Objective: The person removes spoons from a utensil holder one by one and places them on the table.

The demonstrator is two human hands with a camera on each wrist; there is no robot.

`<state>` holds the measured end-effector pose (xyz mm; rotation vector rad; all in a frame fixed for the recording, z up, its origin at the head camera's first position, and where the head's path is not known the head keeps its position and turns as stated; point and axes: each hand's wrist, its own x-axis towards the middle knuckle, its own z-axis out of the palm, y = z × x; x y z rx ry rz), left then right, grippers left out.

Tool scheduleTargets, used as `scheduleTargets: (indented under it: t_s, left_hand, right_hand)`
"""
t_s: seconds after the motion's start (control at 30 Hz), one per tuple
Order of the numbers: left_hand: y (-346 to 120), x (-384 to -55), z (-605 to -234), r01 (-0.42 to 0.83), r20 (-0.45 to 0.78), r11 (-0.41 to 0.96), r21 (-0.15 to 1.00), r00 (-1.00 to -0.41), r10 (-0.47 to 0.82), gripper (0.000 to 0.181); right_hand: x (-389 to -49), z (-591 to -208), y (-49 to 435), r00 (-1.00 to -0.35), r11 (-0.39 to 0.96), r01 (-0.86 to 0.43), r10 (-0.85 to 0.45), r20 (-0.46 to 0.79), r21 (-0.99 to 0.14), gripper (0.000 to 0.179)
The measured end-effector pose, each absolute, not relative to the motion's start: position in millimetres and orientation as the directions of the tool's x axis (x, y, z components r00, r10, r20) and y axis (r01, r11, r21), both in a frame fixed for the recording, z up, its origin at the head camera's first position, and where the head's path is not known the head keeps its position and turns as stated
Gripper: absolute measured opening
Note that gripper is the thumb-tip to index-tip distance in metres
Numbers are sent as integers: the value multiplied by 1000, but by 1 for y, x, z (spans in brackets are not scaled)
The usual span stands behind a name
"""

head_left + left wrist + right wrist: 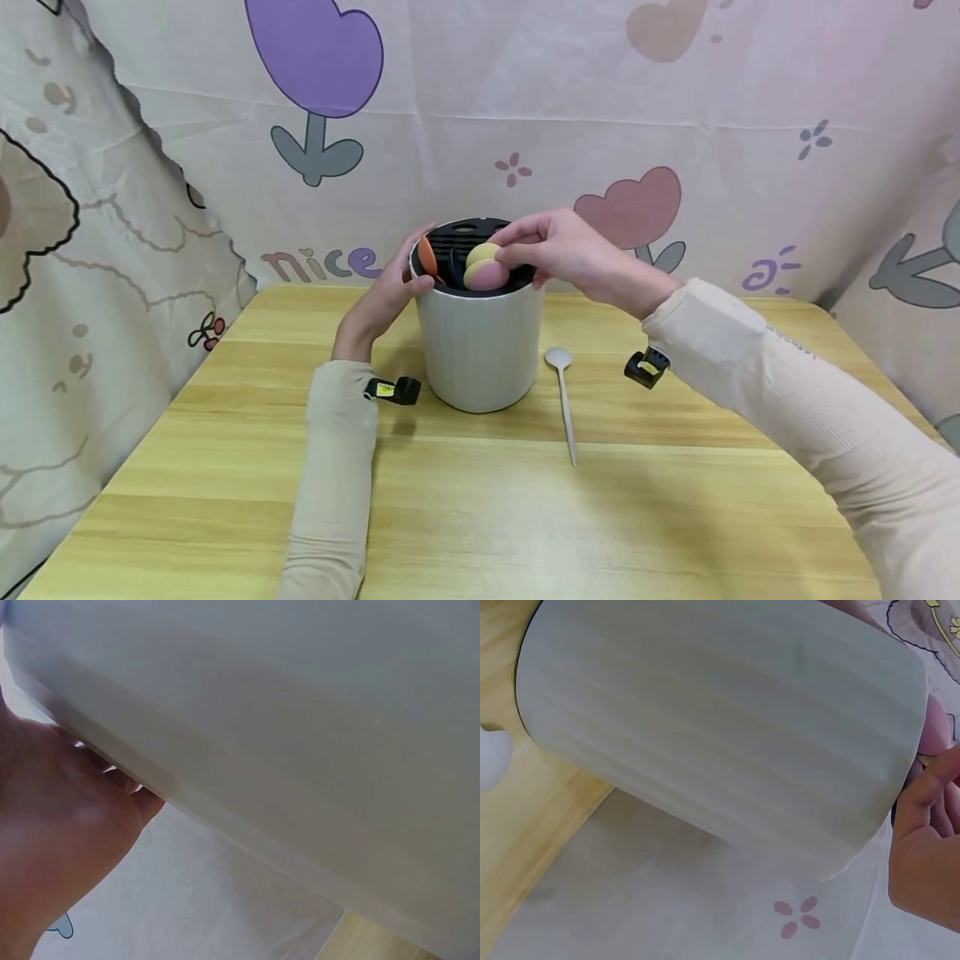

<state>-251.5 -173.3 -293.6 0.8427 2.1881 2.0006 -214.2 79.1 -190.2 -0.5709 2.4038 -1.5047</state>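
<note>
A white ribbed utensil holder (480,354) with a black slotted insert (457,237) stands upright on the table. My left hand (386,287) grips its left side, thumb at the rim; in the left wrist view the left hand's fingers (112,772) lie along the far wall. At the top opening, my right hand (558,250) pinches a yellow spoon (480,252) by its round bowl. A pink spoon (487,275) sits just in front of it, also visible beside the fingers as a pink bowl (935,729). An orange spoon (427,254) leans at the left rim. The spoons' lower parts are hidden inside.
A light grey spoon (564,400) lies on the wooden table (480,517), right of the holder, bowl end away from me. A dark utensil (457,268) shows inside the opening. Behind the table hangs a printed cloth (465,100).
</note>
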Motion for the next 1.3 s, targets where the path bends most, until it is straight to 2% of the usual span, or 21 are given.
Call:
scheduleTargets:
  t_s: [0.33, 0.6, 0.8, 1.13, 1.3]
  left_hand:
    - [-173, -250, -293, 349, 314, 3, 937, -847, 428, 132]
    - [-173, -251, -293, 347, 309, 9, 938, -849, 428, 133]
    - [-174, -251, -293, 347, 309, 14, 938, -851, 425, 133]
    - [-172, -252, -293, 340, 305, 8, 941, -855, 418, 133]
    - [-172, -252, -294, 338, 302, 15, 941, -859, 414, 132]
  right_hand:
    - [-215, -191, 80, -890, 460, -273, -455, 40, -845, 25]
    - [-215, -190, 81, -877, 424, -294, -475, 66, -857, 28]
    - [-218, -184, 83, -896, 412, -288, -434, 92, -865, 30]
    - [-218, -165, 95, -888, 268, -369, -384, 253, -890, 32]
    - [-216, -153, 99, -858, 5, -369, -387, 338, -929, 29]
